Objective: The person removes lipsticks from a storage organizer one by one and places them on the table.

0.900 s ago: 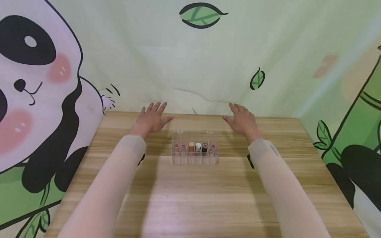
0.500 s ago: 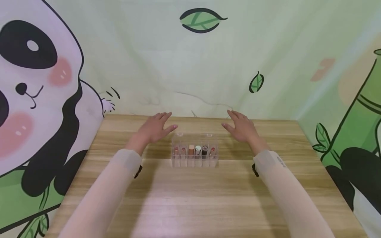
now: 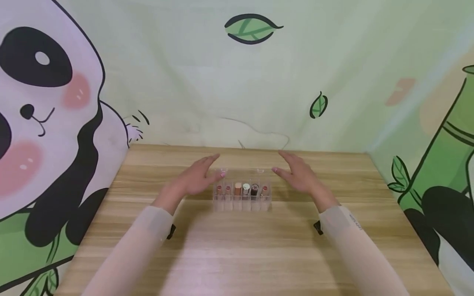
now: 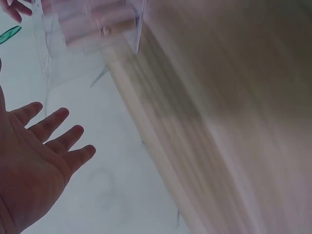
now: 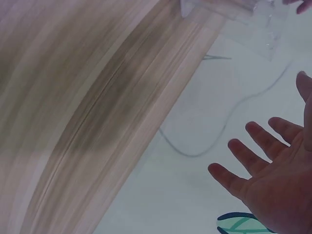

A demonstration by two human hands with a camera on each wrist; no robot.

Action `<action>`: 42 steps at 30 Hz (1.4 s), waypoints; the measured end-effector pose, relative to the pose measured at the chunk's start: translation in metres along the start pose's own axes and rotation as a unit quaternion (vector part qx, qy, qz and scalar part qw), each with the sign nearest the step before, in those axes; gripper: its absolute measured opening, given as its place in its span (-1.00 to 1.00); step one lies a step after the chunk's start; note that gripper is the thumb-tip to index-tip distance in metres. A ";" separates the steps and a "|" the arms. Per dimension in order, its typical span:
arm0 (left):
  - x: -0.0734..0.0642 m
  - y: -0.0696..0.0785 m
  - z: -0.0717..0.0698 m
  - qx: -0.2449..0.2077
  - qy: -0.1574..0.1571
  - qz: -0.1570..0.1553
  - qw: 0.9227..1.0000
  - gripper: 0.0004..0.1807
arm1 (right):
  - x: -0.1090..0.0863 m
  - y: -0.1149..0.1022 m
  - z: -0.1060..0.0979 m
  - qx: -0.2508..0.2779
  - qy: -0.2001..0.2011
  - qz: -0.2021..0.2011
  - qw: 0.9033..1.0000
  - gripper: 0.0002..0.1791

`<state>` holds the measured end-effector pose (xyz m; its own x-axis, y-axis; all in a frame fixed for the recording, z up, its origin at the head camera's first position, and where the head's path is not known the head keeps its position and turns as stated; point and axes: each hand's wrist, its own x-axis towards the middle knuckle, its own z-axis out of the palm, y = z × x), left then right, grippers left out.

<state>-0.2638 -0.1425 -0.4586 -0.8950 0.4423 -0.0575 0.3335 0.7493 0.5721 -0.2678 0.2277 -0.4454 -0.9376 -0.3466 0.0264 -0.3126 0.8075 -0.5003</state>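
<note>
A clear plastic lipstick organizer (image 3: 242, 203) stands on the wooden table, with several lipsticks in a row in its compartments. Some show reddish tops; one lipstick (image 3: 238, 188) is brownish-orange, one is silver and one is dark. To its left is my left hand (image 3: 194, 176), fingers extended and thumb near the box's upper left corner; whether it touches cannot be told. My right hand (image 3: 298, 174) is at the other side, fingers straight and thumb close to the upper right corner. Both palms appear bare in the wrist views, where the organizer (image 4: 97, 24) shows only partly.
The wooden table (image 3: 237, 255) reaches back to a pale green fabric backdrop (image 3: 177, 74) with a printed panda and leaves. More printed backdrop flanks the table left and right. Black wrist straps (image 3: 171, 231) show below the light sleeves.
Both hands have drawn back from the table's far edge toward the organizer and come closer to its sides. The organizer stays in place while the head view tilts slightly.
</note>
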 end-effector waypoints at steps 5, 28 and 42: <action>-0.006 0.003 0.012 -0.048 -0.005 0.013 0.999 0.01 | -0.006 -0.006 0.004 0.029 -0.006 -0.018 0.999 -0.20; -0.019 0.016 0.074 -0.216 0.074 -0.024 0.973 0.44 | -0.023 -0.035 0.034 -0.025 0.004 -0.092 0.995 -0.51; -0.021 0.014 0.091 -0.270 0.119 -0.053 0.954 0.43 | -0.026 -0.040 0.060 -0.018 0.063 -0.047 0.997 -0.62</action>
<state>-0.2136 -0.0966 -0.5237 -0.9788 0.2046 0.0121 0.0932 0.3918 0.9153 -0.2217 0.1757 -0.4779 -0.9147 -0.3608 0.1821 -0.4036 0.7914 -0.4591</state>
